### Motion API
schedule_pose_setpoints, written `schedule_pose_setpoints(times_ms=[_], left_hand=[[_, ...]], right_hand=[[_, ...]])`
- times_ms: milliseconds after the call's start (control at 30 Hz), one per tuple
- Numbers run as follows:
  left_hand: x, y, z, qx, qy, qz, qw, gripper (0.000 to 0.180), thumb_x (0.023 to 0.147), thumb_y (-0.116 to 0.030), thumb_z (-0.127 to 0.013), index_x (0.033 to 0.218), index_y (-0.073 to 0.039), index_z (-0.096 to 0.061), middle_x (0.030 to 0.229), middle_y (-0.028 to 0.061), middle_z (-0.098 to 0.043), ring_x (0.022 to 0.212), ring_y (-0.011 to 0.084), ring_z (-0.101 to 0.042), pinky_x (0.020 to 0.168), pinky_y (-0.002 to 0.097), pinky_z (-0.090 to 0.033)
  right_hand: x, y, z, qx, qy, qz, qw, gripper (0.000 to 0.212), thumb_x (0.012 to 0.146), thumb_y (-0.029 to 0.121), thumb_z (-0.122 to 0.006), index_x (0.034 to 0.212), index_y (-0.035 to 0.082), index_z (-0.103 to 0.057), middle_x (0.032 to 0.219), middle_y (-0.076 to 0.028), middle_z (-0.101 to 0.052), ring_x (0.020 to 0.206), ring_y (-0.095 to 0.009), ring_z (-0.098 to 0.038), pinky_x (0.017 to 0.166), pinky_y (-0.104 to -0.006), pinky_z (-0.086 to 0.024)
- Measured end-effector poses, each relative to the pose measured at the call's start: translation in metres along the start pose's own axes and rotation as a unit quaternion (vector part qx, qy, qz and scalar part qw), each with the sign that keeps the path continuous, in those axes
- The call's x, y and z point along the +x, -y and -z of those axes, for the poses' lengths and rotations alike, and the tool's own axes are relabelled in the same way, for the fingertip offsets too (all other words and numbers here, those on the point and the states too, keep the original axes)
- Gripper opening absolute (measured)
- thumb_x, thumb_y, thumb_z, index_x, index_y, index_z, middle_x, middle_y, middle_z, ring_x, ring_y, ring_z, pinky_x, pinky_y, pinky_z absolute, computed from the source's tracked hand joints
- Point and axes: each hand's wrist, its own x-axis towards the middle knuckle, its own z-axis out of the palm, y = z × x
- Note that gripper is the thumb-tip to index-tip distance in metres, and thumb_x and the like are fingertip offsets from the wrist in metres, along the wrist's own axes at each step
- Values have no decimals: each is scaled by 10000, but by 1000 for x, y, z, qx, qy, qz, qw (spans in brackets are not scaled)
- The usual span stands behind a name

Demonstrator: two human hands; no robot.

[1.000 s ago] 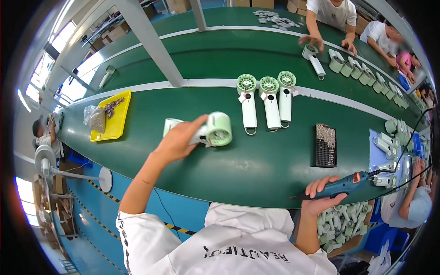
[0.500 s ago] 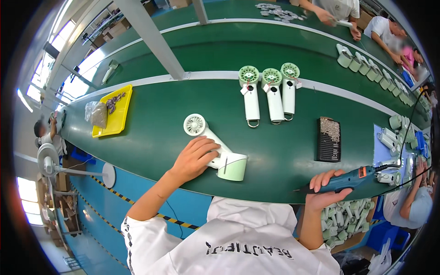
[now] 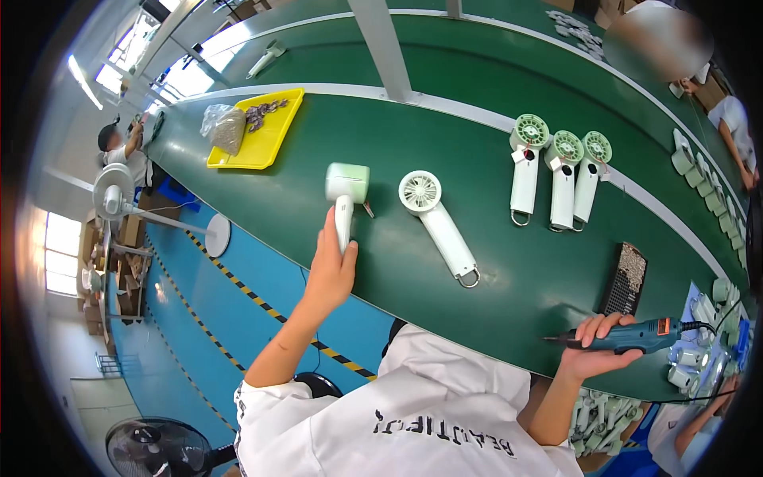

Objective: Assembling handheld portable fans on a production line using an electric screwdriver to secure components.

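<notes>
Along the near edge of the green tabletop [image 3: 445, 310], the right hand [image 3: 598, 348] has its fingers curled around a teal electric screwdriver [image 3: 648, 336]. The left hand [image 3: 330, 270] grasps a handheld fan [image 3: 347, 184] by its handle; whether that touches the surface is hard to tell. Beside it lies a white fan [image 3: 447, 237]. Farther off are three green-headed fans [image 3: 563, 191] and a yellow tray [image 3: 272, 147].

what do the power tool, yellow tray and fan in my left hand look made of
Fan: probably moulded plastic, judging by its smooth, evenly coloured white and pale green surfaces.
Power tool: likely a plastic housing, fairly dull, since its teal colour looks uniform and shows no metallic glint.
Yellow tray: seemingly plastic, smooth, with a solid bright colour and raised rim.
</notes>
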Motion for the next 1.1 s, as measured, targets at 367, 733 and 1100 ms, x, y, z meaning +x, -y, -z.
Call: schedule_pose_setpoints(times_ms=[367,733,1100], left_hand=[[11,-46,0,253,-61,-165,951,720,899,-185,-637,1468,31,-252,1340,284,-396,1239,432,-420,1042,456,-375],[57,-36,-58,28,19,-278,960,533,822,-151,-694,1337,-123,-558,1465,195,-320,1324,351,-372,1093,444,-313],[33,-102,-140,77,1,-296,952,472,779,-124,-765,1237,-154,-654,1430,188,-356,1272,361,-428,1052,421,-362]], right_hand=[[-5,6,7,-17,-33,-2,999,632,920,700,-371,1032,84,-454,662,-26,-439,421,-104,-398,358,-241,-361],[19,53,31,-31,-29,109,993,658,880,735,-427,1047,100,-473,672,-16,-448,410,-128,-404,395,-285,-358],[108,52,40,-63,101,247,962,746,820,807,-425,1068,105,-466,695,-44,-482,435,-141,-448,388,-287,-395]])
